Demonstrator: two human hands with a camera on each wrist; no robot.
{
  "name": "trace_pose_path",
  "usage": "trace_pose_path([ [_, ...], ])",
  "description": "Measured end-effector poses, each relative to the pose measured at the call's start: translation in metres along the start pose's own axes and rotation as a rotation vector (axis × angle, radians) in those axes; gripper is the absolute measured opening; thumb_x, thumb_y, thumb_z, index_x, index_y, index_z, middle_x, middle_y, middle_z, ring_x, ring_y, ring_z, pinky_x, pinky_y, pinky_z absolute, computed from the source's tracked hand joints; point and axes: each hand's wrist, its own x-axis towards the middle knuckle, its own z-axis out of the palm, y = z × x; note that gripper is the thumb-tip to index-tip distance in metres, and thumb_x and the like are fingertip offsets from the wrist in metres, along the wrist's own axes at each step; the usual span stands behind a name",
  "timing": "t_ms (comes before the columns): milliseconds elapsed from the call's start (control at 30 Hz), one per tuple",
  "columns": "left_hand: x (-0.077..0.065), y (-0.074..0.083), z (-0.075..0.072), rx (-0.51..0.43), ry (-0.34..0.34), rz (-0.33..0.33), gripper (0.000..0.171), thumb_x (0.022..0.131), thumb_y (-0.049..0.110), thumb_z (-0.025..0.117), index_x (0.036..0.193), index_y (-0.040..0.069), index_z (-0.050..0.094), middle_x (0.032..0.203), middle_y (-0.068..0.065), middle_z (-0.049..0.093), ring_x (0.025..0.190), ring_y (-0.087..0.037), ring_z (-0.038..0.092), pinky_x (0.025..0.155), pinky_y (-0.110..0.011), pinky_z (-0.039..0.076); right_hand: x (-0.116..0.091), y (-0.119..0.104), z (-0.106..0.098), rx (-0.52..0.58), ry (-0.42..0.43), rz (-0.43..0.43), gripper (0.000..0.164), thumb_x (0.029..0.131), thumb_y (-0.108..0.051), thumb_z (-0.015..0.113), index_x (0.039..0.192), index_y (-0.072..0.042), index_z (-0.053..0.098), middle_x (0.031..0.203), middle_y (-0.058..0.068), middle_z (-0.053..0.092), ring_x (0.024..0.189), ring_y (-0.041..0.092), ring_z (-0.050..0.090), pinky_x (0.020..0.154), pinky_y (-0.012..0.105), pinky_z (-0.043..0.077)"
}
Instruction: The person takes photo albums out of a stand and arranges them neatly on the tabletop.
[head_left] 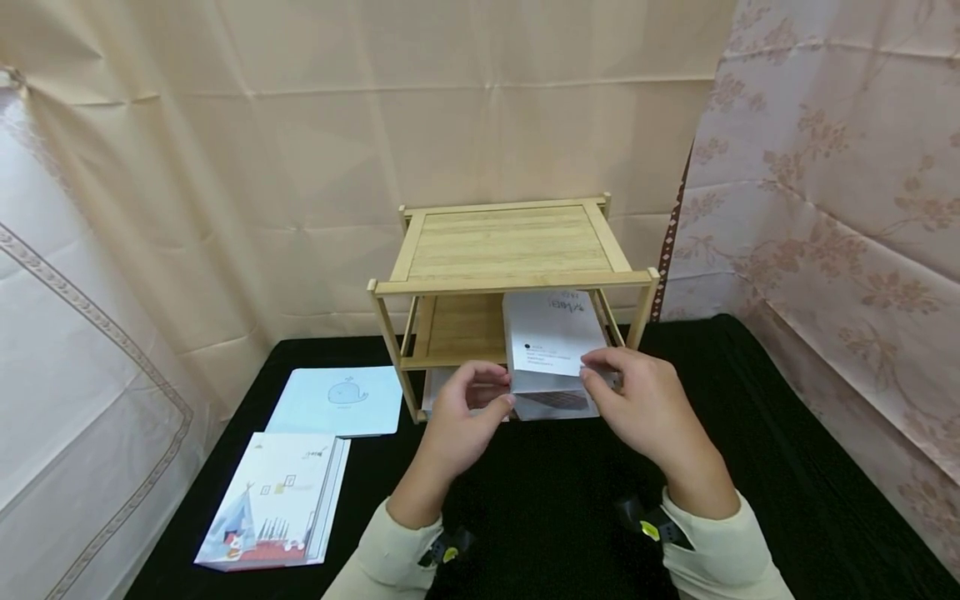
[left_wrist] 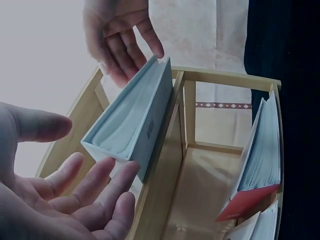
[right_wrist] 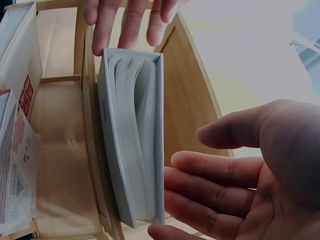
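Note:
A pale hardcover book with small dark print lies on the middle tier of a wooden two-tier rack, its near end out past the front rail. My left hand is at the book's left side, fingertips right at its near corner in the left wrist view. On the opposite side my right hand has loosely extended fingers against the book's edge. The right wrist view shows the book's page block between its covers, with the right thumb held apart. Part of the book is hidden under the top panel.
Upright books, one with a red spine, stand on the rack's lower tier. To the left, a light-blue whale-print book and a thick book with a tent drawing lie on the black cloth. Curtains hang behind.

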Motion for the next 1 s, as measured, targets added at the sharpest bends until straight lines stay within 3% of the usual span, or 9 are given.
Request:
trace_pose_path([
  [300,0.003,0.002,-0.006,-0.026,0.043,-0.137,0.04,0.095,0.032,0.074,0.127,0.009,0.062,0.127,-0.009,0.064,0.103,-0.023,0.071,0.086,-0.038,0.059,-0.003,-0.005,-0.003,0.026,-0.016,0.015,0.017,0.101,-0.028,0.067,0.108,-0.017,0.077,0.094,0.0,0.074,0.068,0.015,0.061,0.057,0.029,0.05],
  [500,0.006,-0.003,-0.009,-0.067,0.039,-0.162,0.046,0.097,0.036,0.072,0.13,0.006,0.06,0.13,-0.015,0.061,0.091,-0.025,0.073,0.083,-0.041,0.061,-0.005,-0.007,-0.004,0.044,0.001,-0.014,0.017,0.101,-0.027,0.067,0.11,-0.016,0.077,0.097,-0.002,0.076,0.074,0.012,0.065,0.063,0.028,0.053],
  [667,0.008,-0.005,-0.009,-0.047,0.037,-0.195,0.051,0.096,0.04,0.072,0.132,0.006,0.058,0.131,-0.017,0.058,0.083,-0.023,0.069,0.079,-0.042,0.061,-0.006,-0.008,-0.006,0.067,-0.001,-0.031,0.018,0.101,-0.027,0.067,0.111,-0.016,0.076,0.095,-0.005,0.075,0.077,0.01,0.066,0.066,0.028,0.055],
  [1000,0.009,-0.008,-0.012,-0.087,-0.009,-0.243,0.058,0.099,0.038,0.067,0.144,0.006,0.047,0.099,-0.011,0.073,0.073,-0.018,0.064,0.082,-0.033,0.054,-0.008,-0.009,-0.012,0.132,-0.052,-0.012,0.021,0.102,-0.032,0.067,0.115,-0.018,0.075,0.097,-0.004,0.075,0.082,0.013,0.063,0.065,0.028,0.052],
])
